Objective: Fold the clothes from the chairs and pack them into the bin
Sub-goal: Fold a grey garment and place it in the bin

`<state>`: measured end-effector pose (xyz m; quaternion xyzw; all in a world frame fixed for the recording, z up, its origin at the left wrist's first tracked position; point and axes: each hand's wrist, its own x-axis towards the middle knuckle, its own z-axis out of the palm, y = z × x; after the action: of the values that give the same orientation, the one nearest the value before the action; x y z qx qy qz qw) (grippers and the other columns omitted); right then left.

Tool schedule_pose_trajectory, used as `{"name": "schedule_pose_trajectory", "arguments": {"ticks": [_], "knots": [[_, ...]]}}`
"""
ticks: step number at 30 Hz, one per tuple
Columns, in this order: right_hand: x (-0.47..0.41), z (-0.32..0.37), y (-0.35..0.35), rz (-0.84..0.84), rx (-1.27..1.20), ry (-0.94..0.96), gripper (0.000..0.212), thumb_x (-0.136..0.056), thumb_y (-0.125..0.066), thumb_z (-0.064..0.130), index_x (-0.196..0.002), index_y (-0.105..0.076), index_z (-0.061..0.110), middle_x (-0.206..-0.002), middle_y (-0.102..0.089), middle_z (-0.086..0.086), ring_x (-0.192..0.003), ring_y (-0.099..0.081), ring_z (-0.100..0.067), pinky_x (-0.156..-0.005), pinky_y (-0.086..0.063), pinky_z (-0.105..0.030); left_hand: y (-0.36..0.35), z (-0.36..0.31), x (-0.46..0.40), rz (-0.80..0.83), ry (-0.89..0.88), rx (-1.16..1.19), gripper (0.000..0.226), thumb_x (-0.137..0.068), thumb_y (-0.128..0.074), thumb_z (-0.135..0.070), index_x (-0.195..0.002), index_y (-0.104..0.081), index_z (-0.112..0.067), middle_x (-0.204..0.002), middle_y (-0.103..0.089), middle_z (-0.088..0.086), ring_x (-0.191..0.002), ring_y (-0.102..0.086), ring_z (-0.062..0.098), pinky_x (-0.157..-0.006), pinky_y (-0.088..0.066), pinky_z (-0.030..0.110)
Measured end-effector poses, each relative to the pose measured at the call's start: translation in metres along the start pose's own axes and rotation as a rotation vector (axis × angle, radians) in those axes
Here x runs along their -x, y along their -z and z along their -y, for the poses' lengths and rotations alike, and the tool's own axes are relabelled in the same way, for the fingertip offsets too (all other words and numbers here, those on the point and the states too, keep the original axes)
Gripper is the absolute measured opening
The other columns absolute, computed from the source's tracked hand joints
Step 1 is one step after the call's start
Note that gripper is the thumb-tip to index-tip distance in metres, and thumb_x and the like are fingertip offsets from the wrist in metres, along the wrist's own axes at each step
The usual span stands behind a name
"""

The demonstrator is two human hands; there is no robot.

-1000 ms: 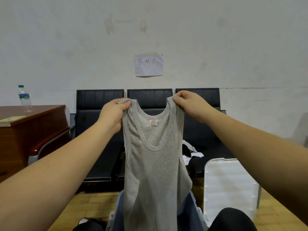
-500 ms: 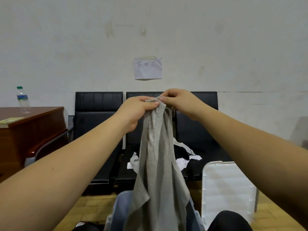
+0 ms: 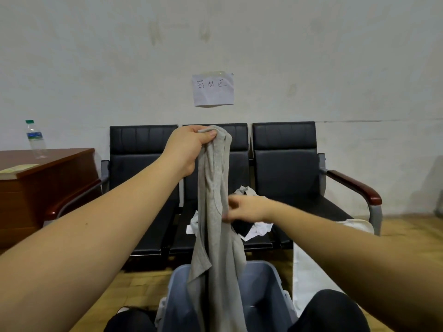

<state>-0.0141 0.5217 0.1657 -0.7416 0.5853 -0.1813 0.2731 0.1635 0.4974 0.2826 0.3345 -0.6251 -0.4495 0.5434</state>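
Seen from above the hands: left hand (image 3: 189, 149) raised, gripping the bunched straps of a grey tank top (image 3: 217, 212) that hangs folded lengthwise down into a grey-blue bin (image 3: 268, 283). Right hand (image 3: 247, 209), blurred, touching the garment's right edge partway down. Behind, black chairs (image 3: 285, 168) bearing loose black and white clothes (image 3: 251, 228).

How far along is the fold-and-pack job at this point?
Done: nothing folded shows in the blue-grey plastic bin, though its floor is mostly hidden. In hand: the left hand grips both straps of the grey ribbed tank top, doubled lengthwise and hanging into the bin; the right hand touches its middle, blurred. Left: black and white clothes lie unfolded on the black chairs.
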Motion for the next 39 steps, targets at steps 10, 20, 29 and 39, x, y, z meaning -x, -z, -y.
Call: {"name": "schedule_pose_trajectory", "arguments": {"ticks": [10,20,29,39], "knots": [[-0.005,-0.080,-0.023,0.033,0.285,-0.184,0.020,-0.090,-0.061,0.046,-0.098,-0.062,0.028,-0.092,-0.064,0.006,-0.085,-0.059,-0.012,-0.083,-0.048,-0.032,0.025,0.004,-0.005,-0.225,-0.164,-0.268,0.019,-0.097,-0.062,-0.026,-0.111,-0.072,-0.017,-0.105,-0.071,-0.003,-0.103,-0.063,0.014,-0.094,-0.049,0.031],[0.004,-0.102,-0.001,-0.277,-0.381,-0.213,0.023,-0.096,-0.061,0.036,-0.111,-0.070,0.021,-0.109,-0.070,0.004,-0.104,-0.062,-0.013,-0.087,-0.049,-0.029,0.043,0.018,-0.004,-0.360,-0.277,-0.552,0.025,-0.100,-0.054,-0.027,-0.100,-0.073,-0.011,-0.096,-0.066,-0.001,-0.092,-0.058,0.014,-0.083,-0.045,0.031],[0.009,-0.079,-0.021,-0.183,-1.128,-0.040,0.032,-0.104,-0.049,0.022,-0.126,-0.063,0.004,-0.126,-0.067,-0.013,-0.119,-0.063,-0.027,-0.103,-0.048,-0.040,0.043,0.028,-0.015,-0.393,0.070,-0.233,0.008,-0.096,-0.064,-0.023,-0.104,-0.066,-0.021,-0.090,-0.060,-0.005,-0.095,-0.056,0.017,-0.082,-0.045,0.034],[0.000,-0.038,-0.060,0.039,-1.069,0.028,0.028,-0.081,-0.071,0.018,-0.107,-0.069,0.008,-0.112,-0.070,-0.005,-0.109,-0.063,-0.021,-0.109,-0.043,-0.039,0.007,0.028,-0.018,-0.229,0.315,0.301,0.026,-0.090,-0.071,-0.009,-0.116,-0.068,-0.003,-0.104,-0.073,0.012,-0.091,-0.072,0.025,-0.068,-0.059,0.035]]}}
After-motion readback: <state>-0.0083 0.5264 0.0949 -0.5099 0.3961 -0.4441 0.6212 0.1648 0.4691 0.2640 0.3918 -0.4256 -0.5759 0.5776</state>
